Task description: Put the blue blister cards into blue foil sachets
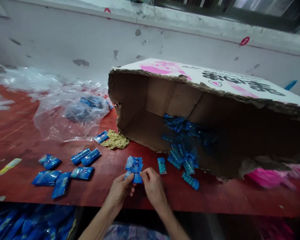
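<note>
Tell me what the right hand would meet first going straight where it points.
The right hand would likely meet the small, flat blue printed packets first, right at its fingers; beyond them, perhaps the crumpled yellow cloth, though depth is unclear.

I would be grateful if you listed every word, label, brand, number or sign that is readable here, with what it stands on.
"3": red round sticker on the wall ledge.
Left red sticker: too blurred.
Black characters on the cardboard box: too slanted and blurred.
Blue packets, blue cards: print too small.
</note>
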Demonstrator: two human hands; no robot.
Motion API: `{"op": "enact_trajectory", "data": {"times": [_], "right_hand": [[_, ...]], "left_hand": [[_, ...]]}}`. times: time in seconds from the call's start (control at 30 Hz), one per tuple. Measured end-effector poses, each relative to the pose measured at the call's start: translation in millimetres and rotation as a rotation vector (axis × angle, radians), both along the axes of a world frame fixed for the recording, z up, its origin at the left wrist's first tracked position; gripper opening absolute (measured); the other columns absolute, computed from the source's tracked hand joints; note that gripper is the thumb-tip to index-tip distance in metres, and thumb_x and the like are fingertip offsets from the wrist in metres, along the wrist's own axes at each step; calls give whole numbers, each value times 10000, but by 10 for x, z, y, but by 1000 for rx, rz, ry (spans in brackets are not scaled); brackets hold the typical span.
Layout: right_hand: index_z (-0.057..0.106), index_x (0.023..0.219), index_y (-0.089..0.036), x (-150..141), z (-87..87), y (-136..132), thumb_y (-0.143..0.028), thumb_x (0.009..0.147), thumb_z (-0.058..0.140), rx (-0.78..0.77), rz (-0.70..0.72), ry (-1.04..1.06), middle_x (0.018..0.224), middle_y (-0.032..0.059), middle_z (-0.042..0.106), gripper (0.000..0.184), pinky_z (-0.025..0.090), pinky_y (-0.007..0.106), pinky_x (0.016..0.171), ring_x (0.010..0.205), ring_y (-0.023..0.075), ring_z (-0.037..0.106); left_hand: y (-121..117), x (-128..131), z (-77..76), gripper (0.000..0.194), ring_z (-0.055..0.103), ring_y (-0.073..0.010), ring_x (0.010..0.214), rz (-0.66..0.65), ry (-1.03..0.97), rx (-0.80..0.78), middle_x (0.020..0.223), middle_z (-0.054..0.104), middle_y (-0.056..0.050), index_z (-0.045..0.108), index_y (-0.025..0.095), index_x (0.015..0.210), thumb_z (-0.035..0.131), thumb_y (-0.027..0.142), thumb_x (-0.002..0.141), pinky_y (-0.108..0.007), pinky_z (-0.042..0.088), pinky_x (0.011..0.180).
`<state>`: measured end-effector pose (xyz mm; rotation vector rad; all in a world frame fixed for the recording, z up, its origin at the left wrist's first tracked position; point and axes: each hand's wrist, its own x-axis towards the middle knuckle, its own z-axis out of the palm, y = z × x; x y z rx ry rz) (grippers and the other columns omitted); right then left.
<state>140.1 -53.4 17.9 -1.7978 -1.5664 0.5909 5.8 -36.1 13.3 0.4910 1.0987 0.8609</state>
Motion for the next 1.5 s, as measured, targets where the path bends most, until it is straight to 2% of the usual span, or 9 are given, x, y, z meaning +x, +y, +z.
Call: {"op": "enact_trajectory", "data": {"times": [0.07,0.13,0.4,0.53,0.63,0.7,0.83,1.33,1.5], "right_hand": [[560,915,-191,194,52,73,-335,826,511,-13,-125,-234,915,94,607,176,414,276,623,802,221,601],[524,1053,-167,364,57,173,-290,804,553,-96,-226,-349,999,160,573,280,419,314,624,831,267,607],[543,1050,-185,483,-21,354,-230,765,550,-131,-46,-83,927,86,631,288,472,321,682,829,219,622],[431,1183,-197,449,44,144,-300,819,455,-83,98,447,1010,64,628,379,516,268,583,768,166,640],[447,1172,-205,401,64,-16,-296,783,533,-33,160,969,1113,88,591,408,527,292,642,893,200,615],[474,1153,-215,369,57,-71,-277,768,566,-11,154,1069,1110,81,597,401,513,314,726,937,204,597],[488,1144,-216,346,46,-92,-257,767,571,35,150,1110,1122,85,596,388,463,350,832,980,210,577],[515,1111,-237,280,193,-175,-160,748,588,57,176,950,1162,42,570,378,441,281,879,1030,170,550],[526,1074,-242,159,63,-232,-123,706,617,81,191,1004,1103,34,603,397,479,296,838,993,181,575]], "left_hand": [[-19,-11,13,295,470,-77,331,-11,-15,-49,435,568,4,548,130,597,723,367,574,-172,327,317],[-43,-2,26,286,477,-80,335,-37,-52,-84,434,568,4,531,141,597,701,372,611,-168,330,313],[-51,-25,119,173,504,-78,332,23,-154,-339,422,563,7,523,148,654,568,268,770,-148,388,325],[-44,-31,124,154,508,-79,333,35,-186,-350,428,569,5,524,149,678,537,249,794,-146,398,328],[-54,-14,96,149,507,-78,337,21,-188,-326,432,570,4,526,149,684,544,254,789,-149,400,333],[-62,-9,76,148,509,-80,344,13,-184,-299,436,571,4,527,151,690,552,263,783,-151,400,336],[-77,-21,59,144,508,-82,348,16,-162,-267,444,573,7,518,162,696,567,275,771,-154,398,338],[-121,-50,41,208,509,-96,357,-26,-159,-83,445,583,3,530,157,708,615,346,721,-165,383,331],[-60,-69,25,225,571,-115,442,-39,-153,-6,540,631,-20,558,140,724,637,350,701,-185,439,392]]}}
